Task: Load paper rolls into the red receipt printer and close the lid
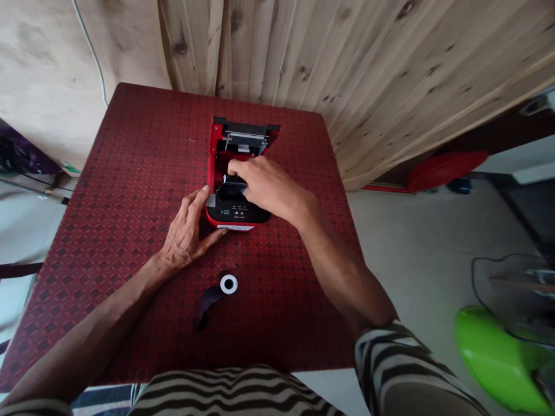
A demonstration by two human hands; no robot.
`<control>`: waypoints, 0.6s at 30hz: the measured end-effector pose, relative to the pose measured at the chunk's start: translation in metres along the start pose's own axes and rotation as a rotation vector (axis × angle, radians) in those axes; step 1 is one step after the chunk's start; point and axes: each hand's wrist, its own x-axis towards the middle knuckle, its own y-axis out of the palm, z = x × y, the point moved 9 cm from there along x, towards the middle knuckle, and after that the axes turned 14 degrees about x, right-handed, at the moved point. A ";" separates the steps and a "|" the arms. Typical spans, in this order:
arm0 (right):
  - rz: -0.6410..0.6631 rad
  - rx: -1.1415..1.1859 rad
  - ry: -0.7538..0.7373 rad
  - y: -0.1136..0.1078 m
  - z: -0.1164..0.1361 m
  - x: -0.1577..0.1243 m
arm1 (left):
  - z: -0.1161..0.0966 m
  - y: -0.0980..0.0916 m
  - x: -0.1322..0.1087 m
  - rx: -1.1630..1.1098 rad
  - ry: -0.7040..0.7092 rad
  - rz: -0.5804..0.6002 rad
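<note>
A red and black label printer (240, 215) stands on the table with its lid (247, 136) raised toward the back. My left hand (184, 231) rests against its front left corner, fingers extended along the side and thumb stretched along the front. Inside the open bay, my right hand (262, 179) reaches in with curled fingers; what they grip is hidden. Just below these fingers lies dark, glossy film (234, 189) with a small white round end at its left. Nearer to me, a small white-ended roll (229, 284) sits on the table, a strip of black ribbon (210, 300) trailing from it.
The red patterned table (143, 150) backs onto a wooden plank wall (277, 52). A pale cable (93, 55) hangs at the back left. On the floor to the right are a green plastic stool or seat (494, 355) and a dark cable (474, 283).
</note>
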 end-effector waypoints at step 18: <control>0.070 0.123 -0.085 0.003 -0.004 0.004 | 0.000 0.001 -0.002 -0.011 -0.013 0.005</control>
